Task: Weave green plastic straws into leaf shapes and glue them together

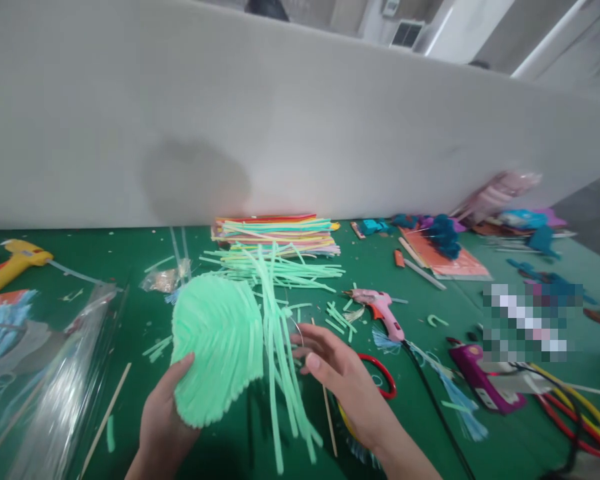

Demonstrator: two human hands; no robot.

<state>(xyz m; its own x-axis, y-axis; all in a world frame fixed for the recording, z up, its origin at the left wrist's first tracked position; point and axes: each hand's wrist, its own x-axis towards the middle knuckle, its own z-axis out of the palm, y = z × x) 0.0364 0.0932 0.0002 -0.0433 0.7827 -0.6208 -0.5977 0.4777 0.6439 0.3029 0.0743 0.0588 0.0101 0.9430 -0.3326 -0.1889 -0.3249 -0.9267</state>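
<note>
My left hand (167, 410) grips a light-green leaf-shaped panel (217, 347) by its lower left edge, thumb on the front. The panel is made of fuzzy pipe cleaners laid side by side in slanting rows and is held upright above the table. Just right of it, a loose bunch of green pipe cleaners (280, 353) runs toward me. My right hand (340, 373) is beside that bunch, its fingers loosely bent and the thumb apart from them. A thin curved wire (299, 332) passes by its fingertips; whether they touch it is unclear.
Behind lie green pipe cleaners (300, 272) and a multicolored stack (280, 230). A pink glue gun (380, 310) and red-handled scissors (387, 380) are at right, a purple device (485, 380) farther over. A yellow glue gun (17, 263) and plastic wrap (65, 400) lie left. A grey partition (305, 120) stands behind.
</note>
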